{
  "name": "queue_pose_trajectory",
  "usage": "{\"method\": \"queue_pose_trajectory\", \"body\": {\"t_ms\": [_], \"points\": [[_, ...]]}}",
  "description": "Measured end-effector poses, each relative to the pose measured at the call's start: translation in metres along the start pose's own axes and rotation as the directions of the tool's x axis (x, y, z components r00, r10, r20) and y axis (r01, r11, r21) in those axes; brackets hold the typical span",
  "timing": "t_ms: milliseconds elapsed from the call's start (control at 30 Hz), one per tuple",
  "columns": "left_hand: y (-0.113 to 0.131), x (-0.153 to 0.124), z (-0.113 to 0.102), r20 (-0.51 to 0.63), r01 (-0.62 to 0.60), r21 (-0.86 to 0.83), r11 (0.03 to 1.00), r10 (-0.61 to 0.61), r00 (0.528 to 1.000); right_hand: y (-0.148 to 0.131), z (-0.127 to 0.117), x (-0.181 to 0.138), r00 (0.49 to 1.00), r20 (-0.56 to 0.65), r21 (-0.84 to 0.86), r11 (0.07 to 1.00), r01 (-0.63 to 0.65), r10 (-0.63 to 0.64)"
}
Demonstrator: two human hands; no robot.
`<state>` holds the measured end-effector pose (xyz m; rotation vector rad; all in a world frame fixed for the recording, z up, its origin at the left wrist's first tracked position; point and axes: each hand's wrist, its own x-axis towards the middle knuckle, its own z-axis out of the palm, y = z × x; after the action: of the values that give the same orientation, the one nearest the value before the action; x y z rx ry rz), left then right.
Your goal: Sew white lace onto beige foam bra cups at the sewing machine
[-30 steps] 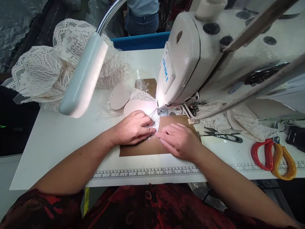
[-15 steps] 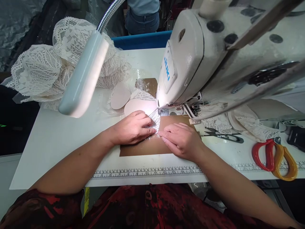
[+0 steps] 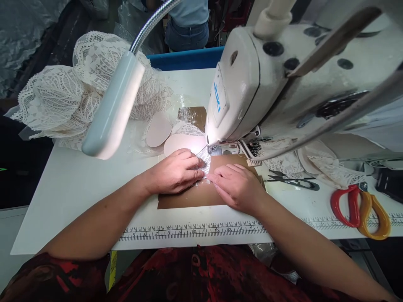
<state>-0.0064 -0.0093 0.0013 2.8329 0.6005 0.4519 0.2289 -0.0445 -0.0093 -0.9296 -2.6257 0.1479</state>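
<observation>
A piece of white lace (image 3: 205,158) lies under the needle area of the sewing machine (image 3: 234,84), joined or laid against a pale bra cup (image 3: 179,143). My left hand (image 3: 176,171) presses its curled fingers on the lace from the left, thumb near the lace's front tip. From the right, my right hand (image 3: 237,186) pinches that same tip between thumb and forefinger. Both hands rest over a brown sheet (image 3: 189,201) on the white table. The hands hide part of the lace, and the presser foot is only partly visible.
A lamp (image 3: 115,105) hangs over the left side, before a heap of white lace (image 3: 100,67). Snips (image 3: 294,181), red-and-yellow-handled scissors (image 3: 360,212) and more lace pieces (image 3: 283,161) lie right. A printed ruler (image 3: 195,230) runs along the front edge. Another person (image 3: 187,29) is beyond.
The view has shifted slightly, so the machine and lamp appear a little lower. My hands keep nearly the same hold, with the right fingertips a touch further left at the lace tip.
</observation>
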Motion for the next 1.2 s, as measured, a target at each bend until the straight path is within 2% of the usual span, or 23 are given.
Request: {"method": "queue_pose_trajectory", "body": {"t_ms": [133, 267, 400, 800, 1033, 1200], "points": [[0.002, 0.004, 0.003, -0.056, 0.095, -0.025, 0.995, -0.096, 0.994, -0.001, 0.0, 0.001, 1.0, 0.016, 0.008, 1.0, -0.009, 0.009], [0.003, 0.01, 0.007, -0.04, 0.17, 0.089, 0.981, -0.167, 0.985, -0.002, 0.0, 0.001, 1.0, 0.028, 0.009, 1.0, -0.01, 0.01], [0.003, 0.013, 0.007, 0.0, 0.164, 0.164, 0.973, -0.166, 0.986, -0.002, 0.0, 0.001, 1.0, 0.022, 0.009, 1.0, -0.014, 0.014], [0.002, 0.014, 0.006, 0.03, 0.148, 0.24, 0.959, -0.16, 0.987, -0.001, 0.0, 0.002, 0.999, 0.027, 0.008, 0.999, -0.035, 0.035], [-0.002, 0.012, 0.008, -0.005, 0.135, 0.211, 0.968, -0.137, 0.991, 0.001, 0.002, 0.004, 0.997, -0.007, -0.093, 0.993, -0.076, 0.076], [-0.005, 0.012, 0.008, -0.011, 0.144, 0.188, 0.972, -0.144, 0.99, -0.002, 0.0, 0.01, 0.985, -0.017, -0.18, 0.968, -0.173, 0.173]]}}
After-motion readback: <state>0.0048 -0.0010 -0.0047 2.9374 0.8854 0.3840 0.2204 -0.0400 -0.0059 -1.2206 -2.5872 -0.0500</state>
